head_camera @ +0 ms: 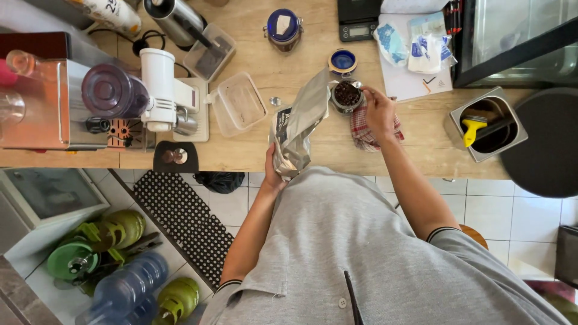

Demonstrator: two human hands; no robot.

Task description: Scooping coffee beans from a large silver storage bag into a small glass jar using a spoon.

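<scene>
My left hand (272, 170) grips the bottom of a silver foil bag (299, 123), tilted so its open top points toward a small metal cup (347, 96) full of dark coffee beans. My right hand (378, 108) holds the cup's right side on the wooden counter (421, 153). A red checked cloth (365, 131) lies under my right hand. A blue lid (343, 61) sits just behind the cup.
A white grinder (161, 90) and an espresso machine (42, 105) stand at left. A clear plastic tub (239, 103), a blue-lidded jar (283, 28), a scale (359, 21) and a metal knock box (486, 123) with a yellow brush are on the counter.
</scene>
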